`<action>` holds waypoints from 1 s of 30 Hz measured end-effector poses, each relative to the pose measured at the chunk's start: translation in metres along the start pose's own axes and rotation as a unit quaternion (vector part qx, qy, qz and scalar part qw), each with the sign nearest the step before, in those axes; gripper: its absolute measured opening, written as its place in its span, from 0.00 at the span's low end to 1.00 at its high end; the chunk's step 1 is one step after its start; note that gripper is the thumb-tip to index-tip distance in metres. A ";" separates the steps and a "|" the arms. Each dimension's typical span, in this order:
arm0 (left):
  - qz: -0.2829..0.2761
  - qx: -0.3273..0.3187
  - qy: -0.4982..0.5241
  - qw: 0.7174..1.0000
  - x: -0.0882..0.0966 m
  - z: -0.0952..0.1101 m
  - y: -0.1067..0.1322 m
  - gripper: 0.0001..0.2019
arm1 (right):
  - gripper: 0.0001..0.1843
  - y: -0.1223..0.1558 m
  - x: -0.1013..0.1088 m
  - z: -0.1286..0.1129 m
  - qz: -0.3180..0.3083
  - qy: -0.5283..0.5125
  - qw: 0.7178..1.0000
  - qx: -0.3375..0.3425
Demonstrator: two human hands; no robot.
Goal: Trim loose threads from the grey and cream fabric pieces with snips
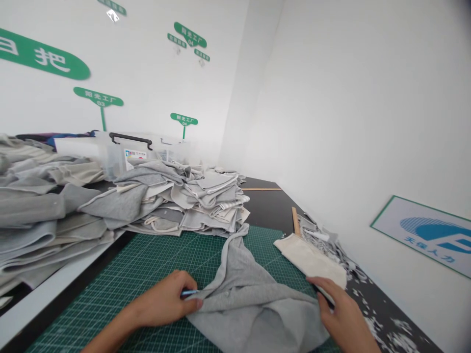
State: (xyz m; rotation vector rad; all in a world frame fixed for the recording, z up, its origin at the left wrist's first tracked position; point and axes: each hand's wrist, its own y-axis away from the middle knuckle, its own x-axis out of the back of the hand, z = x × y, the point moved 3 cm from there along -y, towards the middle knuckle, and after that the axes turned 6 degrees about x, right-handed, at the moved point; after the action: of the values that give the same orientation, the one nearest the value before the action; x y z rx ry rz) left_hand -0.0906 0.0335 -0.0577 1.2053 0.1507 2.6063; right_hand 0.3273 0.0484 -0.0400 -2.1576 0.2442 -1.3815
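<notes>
Your left grip (162,300) pinches a blue tool (189,293), grey fabric (243,294) at its three o'clock; right grip (340,311) pinches that fabric at nine.

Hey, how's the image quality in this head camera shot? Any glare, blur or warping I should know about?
In the head view, wide-angle distortion bends the green cutting mat and leans the white wall; light is bright and even, with soft shadows in the grey fabric; the right hand looks slightly soft; the top-right corner darkens.
</notes>
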 end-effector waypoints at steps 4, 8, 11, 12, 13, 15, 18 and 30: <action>0.001 -0.006 -0.007 1.000 -0.008 -0.001 -0.003 0.15 | 0.15 -0.029 0.009 -0.084 0.082 -0.042 0.988 0.126; 0.002 -0.013 -0.011 1.000 -0.010 -0.002 -0.005 0.16 | 0.11 -0.043 -0.037 -0.155 -0.131 -0.182 0.964 0.140; -0.001 -0.021 -0.014 1.000 -0.009 -0.002 -0.005 0.16 | 0.06 -0.042 -0.074 -0.172 -0.240 -0.218 0.938 0.120; -0.003 -0.025 -0.015 1.000 -0.009 -0.001 -0.004 0.15 | 0.06 -0.041 -0.083 -0.171 -0.252 -0.222 0.935 0.113; -0.006 -0.029 -0.015 0.999 -0.009 0.000 -0.004 0.15 | 0.07 -0.040 -0.090 -0.169 -0.256 -0.224 0.934 0.107; -0.011 -0.036 -0.015 0.999 -0.009 0.002 -0.003 0.15 | 0.10 -0.036 -0.098 -0.163 -0.261 -0.225 0.934 0.096; -0.012 -0.043 -0.016 0.999 -0.009 0.004 -0.003 0.15 | 0.12 -0.030 -0.101 -0.156 -0.276 -0.238 0.927 0.088; -0.006 -0.030 -0.031 0.999 -0.009 0.003 -0.003 0.18 | 0.07 -0.018 -0.105 -0.153 -0.276 -0.243 0.924 0.100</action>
State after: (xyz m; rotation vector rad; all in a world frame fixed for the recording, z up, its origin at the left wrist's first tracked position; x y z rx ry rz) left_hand -0.0820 0.0334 -0.0626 1.2596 0.0669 2.5394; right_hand 0.1426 0.0543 -0.0637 -2.3964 -0.7137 -1.0155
